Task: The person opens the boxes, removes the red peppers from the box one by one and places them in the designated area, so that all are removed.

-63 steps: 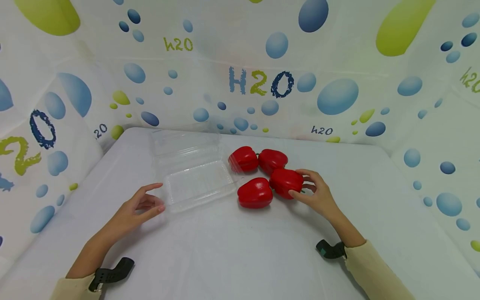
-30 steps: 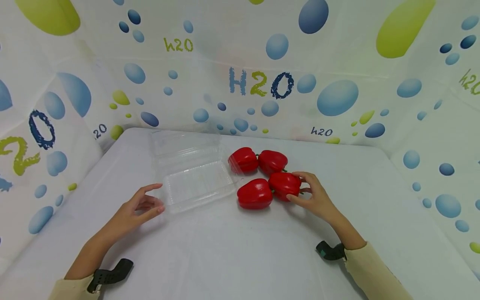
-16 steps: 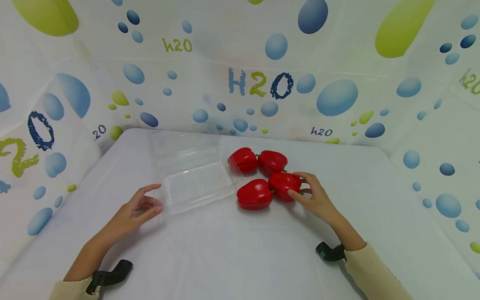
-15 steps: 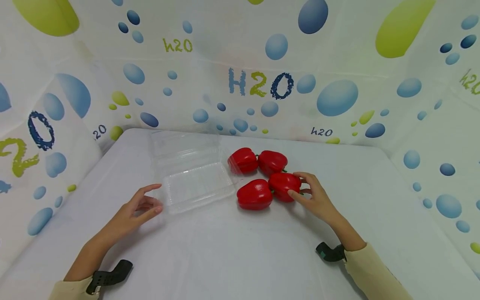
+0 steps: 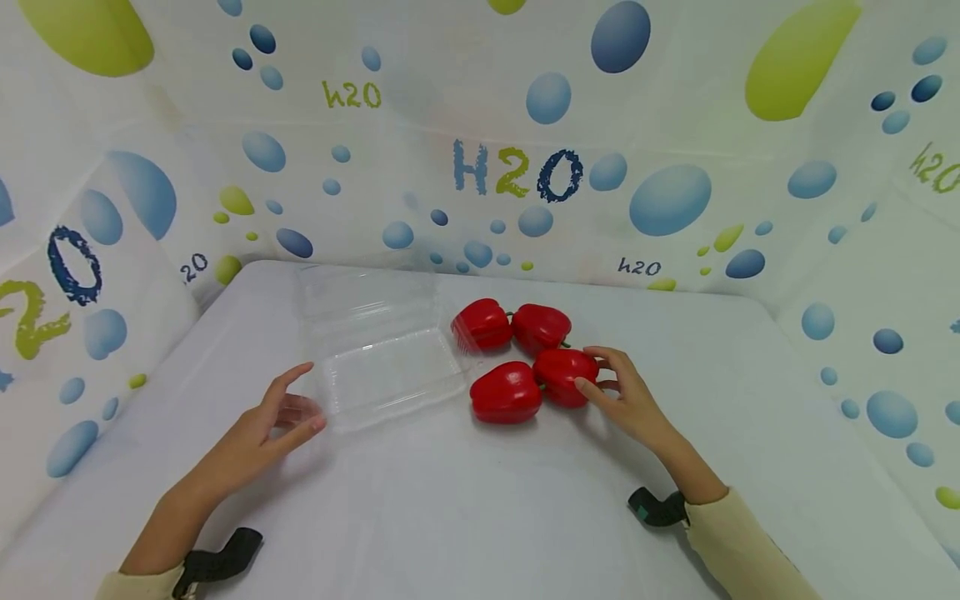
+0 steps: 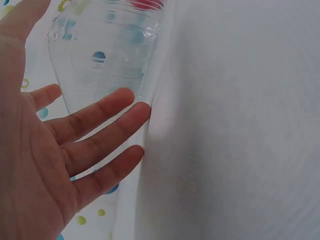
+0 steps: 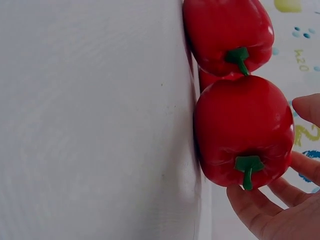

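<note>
The right hand (image 5: 626, 398) cups a pepper (image 5: 564, 375) at its 10 o'clock, fingers curled on it. The left hand (image 5: 281, 415) lies relaxed, fingertips beside the box (image 5: 390, 375) at 2 o'clock.

Left hand (image 5: 273, 417) lies open (fingers straight); right hand (image 5: 626, 400) cupped.
</note>
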Tool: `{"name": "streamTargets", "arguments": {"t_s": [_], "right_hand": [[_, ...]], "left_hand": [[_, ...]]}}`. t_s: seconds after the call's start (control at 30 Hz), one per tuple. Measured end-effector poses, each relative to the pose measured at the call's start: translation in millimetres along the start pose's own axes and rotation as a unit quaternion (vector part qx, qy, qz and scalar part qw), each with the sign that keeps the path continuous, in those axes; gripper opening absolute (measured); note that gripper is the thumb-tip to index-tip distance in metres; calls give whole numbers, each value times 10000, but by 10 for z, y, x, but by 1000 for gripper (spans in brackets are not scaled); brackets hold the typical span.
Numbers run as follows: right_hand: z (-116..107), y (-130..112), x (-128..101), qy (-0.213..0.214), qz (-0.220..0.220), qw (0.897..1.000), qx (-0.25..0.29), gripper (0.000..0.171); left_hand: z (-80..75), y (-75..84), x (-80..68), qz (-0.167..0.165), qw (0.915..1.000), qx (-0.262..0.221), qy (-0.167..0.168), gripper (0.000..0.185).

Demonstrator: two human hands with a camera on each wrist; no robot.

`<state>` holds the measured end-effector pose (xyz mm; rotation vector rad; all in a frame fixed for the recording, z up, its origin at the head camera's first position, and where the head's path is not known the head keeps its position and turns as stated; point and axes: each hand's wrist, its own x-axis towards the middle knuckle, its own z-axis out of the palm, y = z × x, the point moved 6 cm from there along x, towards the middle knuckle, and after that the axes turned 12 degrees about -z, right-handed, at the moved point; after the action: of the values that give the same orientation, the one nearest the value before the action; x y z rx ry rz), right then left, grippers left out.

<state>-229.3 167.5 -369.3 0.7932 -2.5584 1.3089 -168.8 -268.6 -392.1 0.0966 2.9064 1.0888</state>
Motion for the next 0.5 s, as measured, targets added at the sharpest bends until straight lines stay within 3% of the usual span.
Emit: {"name": "streamTargets", "arguments": {"t_s": [0.1,0.23,0.37,0.5], "right_hand": [[-26,-134,-3,-27,22,10000,-44,50],[-53,-203,-5,-39,3,10000,-78,48],[-65,-142,-1,-20,31,10000,-69,48],[-91,42,12,-17,95,9999,-115,49]], "left_hand": [[-22,35,-8,-227,9988,408,137,71],[-104,75,-30,-454,9897,1027,888,69],[-181,142,-57,-314,9787,1132,1686,64],[-218,239,-54,-9,9717,1141,2069,62]]}}
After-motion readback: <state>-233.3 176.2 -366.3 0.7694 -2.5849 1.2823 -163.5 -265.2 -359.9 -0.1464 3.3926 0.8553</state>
